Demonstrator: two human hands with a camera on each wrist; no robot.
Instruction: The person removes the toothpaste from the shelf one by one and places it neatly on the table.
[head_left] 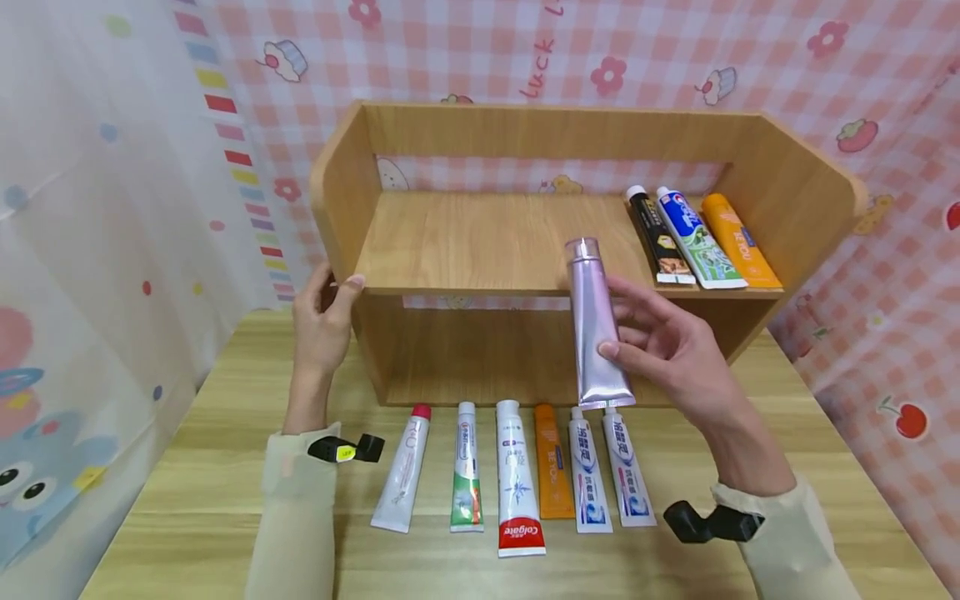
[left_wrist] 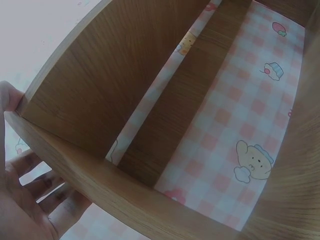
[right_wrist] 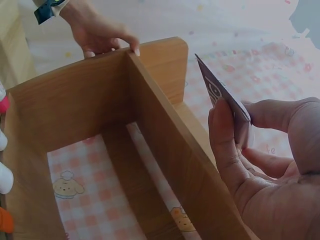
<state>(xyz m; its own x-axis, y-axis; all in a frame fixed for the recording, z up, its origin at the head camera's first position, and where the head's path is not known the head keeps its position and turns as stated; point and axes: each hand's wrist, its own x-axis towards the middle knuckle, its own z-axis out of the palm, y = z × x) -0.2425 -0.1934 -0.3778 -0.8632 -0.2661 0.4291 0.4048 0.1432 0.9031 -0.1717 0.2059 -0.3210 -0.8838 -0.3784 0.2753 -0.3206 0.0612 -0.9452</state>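
My right hand (head_left: 671, 350) pinches a shiny pinkish-silver toothpaste tube (head_left: 592, 325) between thumb and fingers. It is upright with its clear cap at the top, in front of the wooden shelf's (head_left: 480, 242) upper board. The right wrist view shows the tube (right_wrist: 227, 97) nearly edge-on, its flat crimped end toward the camera. At the shelf's left side, my left hand (head_left: 324, 321) grips the side panel, thumb on the front edge by the upper board and fingers around the outside. From the left wrist, the fingers (left_wrist: 62, 202) show along the panel's outer face.
On the upper board's right end lie a black tube (head_left: 660, 237), a blue-green tube (head_left: 701, 242) and an orange tube (head_left: 738, 242). Several more tubes, among them a Colgate tube (head_left: 517, 475), lie in a row on the table (head_left: 202, 500) before the shelf.
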